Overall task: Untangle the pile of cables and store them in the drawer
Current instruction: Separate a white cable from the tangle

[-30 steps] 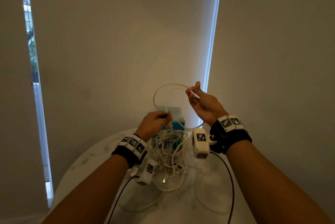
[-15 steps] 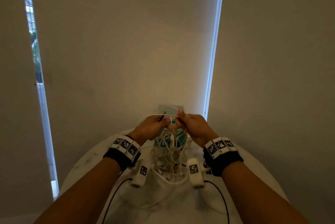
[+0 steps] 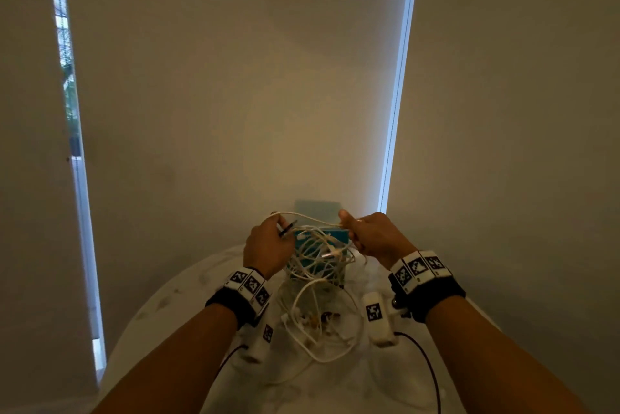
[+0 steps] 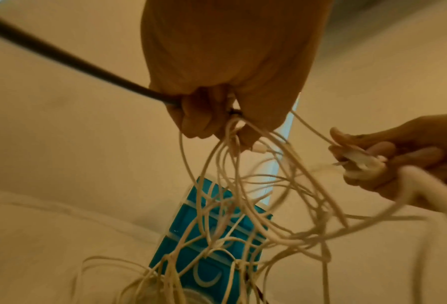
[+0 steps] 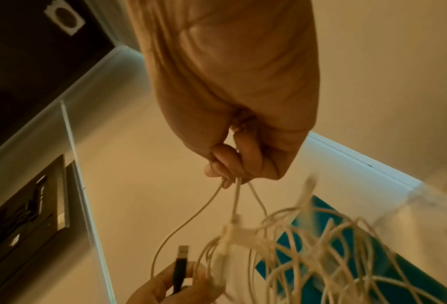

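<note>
The tangle of thin white cables (image 3: 317,256) hangs knotted above the round white marble desk (image 3: 161,319), at 6 o'clock from the teal plastic drawer unit (image 3: 318,212). The left hand (image 3: 268,246) fingers grip strands and a black-plug cable (image 5: 179,265); the right hand (image 3: 372,235) fingers pinch white strands. Judging by this, nothing is stored yet.

Both forearms reach fwd over the desk (image 3: 174,306), bare, each w/ a black wrist strap carrying white marker tags. Left hand (image 3: 266,247) raised above the desk's middle, back of hand toward the head cam, fingers (image 4: 204,121) curled round white cables (image 3: 318,249) and a black cable (image 3: 288,227). Right hand (image 3: 372,239) at the same height, near the left but apart, thumb up, fingers (image 5: 227,162) curled, pinching white strands.
</note>
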Demonstrator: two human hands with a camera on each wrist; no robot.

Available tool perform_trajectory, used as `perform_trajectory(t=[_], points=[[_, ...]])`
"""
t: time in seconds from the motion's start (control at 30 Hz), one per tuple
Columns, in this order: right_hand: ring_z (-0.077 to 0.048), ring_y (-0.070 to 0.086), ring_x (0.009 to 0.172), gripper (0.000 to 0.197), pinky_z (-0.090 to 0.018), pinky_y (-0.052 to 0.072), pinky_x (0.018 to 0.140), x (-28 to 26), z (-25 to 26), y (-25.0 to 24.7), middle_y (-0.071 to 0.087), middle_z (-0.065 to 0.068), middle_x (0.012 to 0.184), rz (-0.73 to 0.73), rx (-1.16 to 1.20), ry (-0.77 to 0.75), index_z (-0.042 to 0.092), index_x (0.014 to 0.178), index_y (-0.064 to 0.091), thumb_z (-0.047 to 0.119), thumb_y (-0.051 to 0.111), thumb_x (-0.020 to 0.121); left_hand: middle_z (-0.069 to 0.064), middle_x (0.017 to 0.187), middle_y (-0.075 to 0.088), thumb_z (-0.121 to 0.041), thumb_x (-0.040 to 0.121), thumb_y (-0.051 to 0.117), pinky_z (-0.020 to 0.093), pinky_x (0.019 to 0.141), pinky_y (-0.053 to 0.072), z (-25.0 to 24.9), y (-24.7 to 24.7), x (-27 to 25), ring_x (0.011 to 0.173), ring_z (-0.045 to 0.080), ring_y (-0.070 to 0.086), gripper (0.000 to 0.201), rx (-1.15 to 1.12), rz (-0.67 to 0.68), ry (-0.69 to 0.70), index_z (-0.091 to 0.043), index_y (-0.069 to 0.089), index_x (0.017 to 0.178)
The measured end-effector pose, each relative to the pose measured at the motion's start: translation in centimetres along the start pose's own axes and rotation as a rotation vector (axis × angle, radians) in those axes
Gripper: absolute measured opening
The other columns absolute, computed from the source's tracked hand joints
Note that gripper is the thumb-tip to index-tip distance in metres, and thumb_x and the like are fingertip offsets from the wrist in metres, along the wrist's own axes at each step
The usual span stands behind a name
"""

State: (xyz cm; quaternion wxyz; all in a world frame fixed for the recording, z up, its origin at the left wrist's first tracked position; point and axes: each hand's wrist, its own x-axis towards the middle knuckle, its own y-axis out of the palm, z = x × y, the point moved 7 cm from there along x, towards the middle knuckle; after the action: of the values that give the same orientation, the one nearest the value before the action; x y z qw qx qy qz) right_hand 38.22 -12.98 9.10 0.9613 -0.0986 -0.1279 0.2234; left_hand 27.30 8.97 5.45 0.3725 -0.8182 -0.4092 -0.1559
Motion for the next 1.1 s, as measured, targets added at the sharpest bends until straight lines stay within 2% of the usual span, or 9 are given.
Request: perform_trajectory(t=[0.07, 0.17, 0.3, 0.57, 0.7, 0.77, 0.9, 0.97, 1.1], points=[[-0.007, 0.049, 0.046, 0.048, -0.02, 0.04, 0.047, 0.2, 0.5, -0.2, 0.061, -0.002, 0.062, -0.024, 0.066, -0.006, -0.004, 0.098, 0.079, 0.044, 0.071, 0.1, 0.001, 0.073, 0.071, -0.023, 0.091, 0.072, 0.044, 0.067, 0.061, 1.2, 0.1, 0.3, 0.065, 0.024, 0.068, 0.014, -0.003, 0.015, -0.057, -0.027, 0.059, 0.088], [-0.008, 0.05, 0.052, 0.04, -0.018, 0.044, 0.05, 0.4, 1.4, -1.4, 0.062, -0.001, 0.067, -0.071, 0.257, -0.051, 0.001, 0.099, 0.076, 0.04, 0.068, 0.103, 0.002, 0.095, 0.073, -0.028, 0.088, 0.083, 0.037, 0.073, 0.058, 1.5, 1.9, -0.1, 0.085, 0.024, 0.07, 0.03, -0.012, 0.387, -0.091, -0.024, 0.059, 0.106], [-0.013, 0.059, 0.064, 0.037, -0.025, 0.053, 0.064, 0.1, 2.5, -2.3, 0.069, -0.004, 0.077, -0.123, 0.351, -0.173, 0.001, 0.103, 0.071, 0.037, 0.061, 0.107, -0.017, 0.092, 0.072, -0.05, 0.085, 0.085, 0.019, 0.052, 0.04, -1.0, 1.0, -1.9, 0.073, 0.007, 0.055, 0.038, -0.029, 0.755, -0.054, -0.028, 0.073, 0.113], [-0.013, 0.068, 0.074, 0.044, -0.027, 0.058, 0.073, -0.3, 4.2, -4.4, 0.073, -0.005, 0.088, -0.52, 0.655, -0.286, 0.001, 0.116, 0.059, 0.045, 0.051, 0.11, -0.002, 0.069, 0.055, -0.071, 0.091, 0.065, 0.029, 0.057, 0.036, 1.2, -9.8, 1.8, 0.059, 0.015, 0.044, 0.057, -0.524, -0.072, -0.276, -0.014, 0.072, 0.085], [-0.013, 0.072, 0.085, 0.032, -0.024, 0.055, 0.074, -0.6, 8.5, -2.6, 0.073, 0.003, 0.093, -0.741, 0.671, -0.344, 0.016, 0.108, 0.051, 0.048, 0.047, 0.11, -0.008, 0.062, 0.046, -0.08, 0.096, 0.043, 0.031, 0.057, 0.033, 1.1, -12.2, 1.4, 0.057, 0.013, 0.039, 0.066, -0.624, -0.208, -0.264, -0.019, 0.061, 0.081], [-0.023, 0.075, 0.098, 0.029, -0.031, 0.056, 0.081, 1.4, 11.4, 2.2, 0.074, -0.002, 0.101, -0.494, 0.563, -0.382, 0.014, 0.109, 0.053, 0.043, 0.048, 0.111, -0.011, 0.059, 0.042, -0.073, 0.103, 0.037, 0.029, 0.053, 0.029, 0.1, -13.2, 1.5, 0.052, 0.01, 0.035, 0.062, -0.728, -0.229, -0.211, -0.019, 0.061, 0.084], [-0.04, 0.073, 0.115, 0.034, -0.043, 0.067, 0.081, 0.2, 8.3, 19.1, 0.064, -0.019, 0.131, 0.708, -0.121, -0.155, -0.005, 0.13, 0.052, 0.023, 0.055, 0.111, -0.014, 0.054, 0.042, -0.056, 0.11, 0.036, 0.027, 0.05, 0.024, -0.6, -16.8, 2.6, 0.046, 0.006, 0.03, 0.051, -0.721, -0.155, -0.116, -0.019, 0.062, 0.085], [-0.036, 0.077, 0.106, 0.032, -0.041, 0.068, 0.072, -1.1, 5.1, 21.8, 0.063, -0.022, 0.139, 0.854, -0.354, -0.147, -0.005, 0.125, 0.053, 0.021, 0.061, 0.109, -0.013, 0.054, 0.041, -0.051, 0.11, 0.041, 0.026, 0.049, 0.024, 0.2, -18.6, 2.9, 0.047, 0.007, 0.03, 0.046, -0.627, -0.103, -0.096, -0.018, 0.062, 0.088], [-0.027, 0.081, 0.094, 0.02, -0.045, 0.067, 0.084, -0.2, 3.2, 20.2, 0.078, -0.02, 0.11, 0.646, -0.314, -0.262, 0.007, 0.097, 0.065, 0.025, 0.075, 0.1, -0.01, 0.058, 0.038, -0.044, 0.111, 0.044, 0.024, 0.045, 0.023, 3.2, -18.9, 2.2, 0.05, 0.011, 0.027, 0.043, -0.553, 0.014, -0.153, -0.014, 0.064, 0.09]])
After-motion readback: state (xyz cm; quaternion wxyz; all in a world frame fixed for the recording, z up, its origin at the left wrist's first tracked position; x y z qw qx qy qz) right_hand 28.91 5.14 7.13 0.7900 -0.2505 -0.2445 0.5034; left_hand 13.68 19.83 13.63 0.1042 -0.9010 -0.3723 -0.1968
